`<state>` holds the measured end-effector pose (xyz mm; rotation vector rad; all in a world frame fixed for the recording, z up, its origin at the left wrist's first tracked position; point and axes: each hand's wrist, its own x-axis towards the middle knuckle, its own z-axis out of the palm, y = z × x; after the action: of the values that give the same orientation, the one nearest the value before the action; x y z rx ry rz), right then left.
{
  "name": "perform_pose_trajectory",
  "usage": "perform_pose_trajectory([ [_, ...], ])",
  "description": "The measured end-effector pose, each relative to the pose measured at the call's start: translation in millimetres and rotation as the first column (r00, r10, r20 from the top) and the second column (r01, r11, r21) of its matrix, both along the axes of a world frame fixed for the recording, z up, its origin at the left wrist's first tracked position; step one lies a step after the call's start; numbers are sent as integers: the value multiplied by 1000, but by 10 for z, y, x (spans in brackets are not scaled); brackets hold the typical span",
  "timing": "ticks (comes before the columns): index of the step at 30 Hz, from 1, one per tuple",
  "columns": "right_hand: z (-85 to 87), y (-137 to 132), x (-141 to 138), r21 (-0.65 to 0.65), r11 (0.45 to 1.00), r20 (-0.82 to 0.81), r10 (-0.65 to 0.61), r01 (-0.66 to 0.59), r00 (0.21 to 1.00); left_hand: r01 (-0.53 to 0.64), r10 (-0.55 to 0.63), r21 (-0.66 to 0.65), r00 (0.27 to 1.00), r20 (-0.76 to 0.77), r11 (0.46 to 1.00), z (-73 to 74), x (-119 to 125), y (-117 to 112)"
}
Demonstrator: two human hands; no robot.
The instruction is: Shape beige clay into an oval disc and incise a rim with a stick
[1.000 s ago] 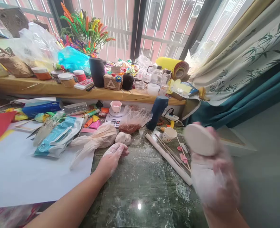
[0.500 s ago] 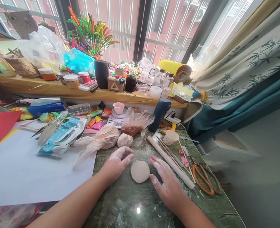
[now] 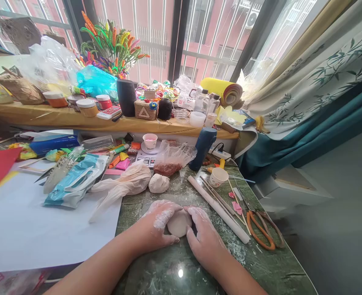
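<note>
A round, flat disc of pale clay (image 3: 179,224) lies on the dark green tabletop (image 3: 156,266). My left hand (image 3: 160,221), dusted with white powder, curves around its left side, thumb at the near edge and fingers along the far edge. Around the right side, my right hand (image 3: 204,231) is curled with its thumb and fingertips at the rim. The fingertips of both hands almost meet at the far edge. Just beyond them sits a lump of white clay (image 3: 159,183) beside a crumpled plastic bag (image 3: 132,180).
Right of my hands lie a pale rolling pin (image 3: 220,211), thin sticks and orange-handled scissors (image 3: 261,231). A paper cup (image 3: 218,177) and a dark blue bottle (image 3: 202,149) stand farther back. White paper (image 3: 61,233) covers the left; a blue-and-white packet (image 3: 79,180) lies on it.
Both hands have come inward from beside the clay disc and now curve around its edge, covering parts of it. The view has shifted slightly.
</note>
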<state>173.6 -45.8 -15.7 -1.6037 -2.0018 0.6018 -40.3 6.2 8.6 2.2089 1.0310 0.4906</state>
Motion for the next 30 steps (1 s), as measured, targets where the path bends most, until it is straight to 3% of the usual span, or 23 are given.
perform_pose_trajectory([
  [7,329,233,-61,-243,968,-76,-90,70,993,-3,4,-40,1000,8,999,-47,-36,-7],
  [10,366,349,-67,-335,939,-74,-112,81,991,3,-3,-58,1000,15,998,-40,-40,-13],
  [13,309,434,-55,-395,918,-181,-112,32,977,34,-32,-66,999,29,997,-14,-33,-25],
  [18,187,495,-22,-347,937,-390,-115,-30,914,37,-34,-68,998,48,997,11,-19,-42],
  [24,282,430,-47,-319,940,-591,-95,-124,801,-32,38,-74,996,80,997,-20,0,-44],
  [30,341,248,-20,-266,946,-707,-60,-186,705,-79,150,-213,928,342,974,-64,74,-50],
])
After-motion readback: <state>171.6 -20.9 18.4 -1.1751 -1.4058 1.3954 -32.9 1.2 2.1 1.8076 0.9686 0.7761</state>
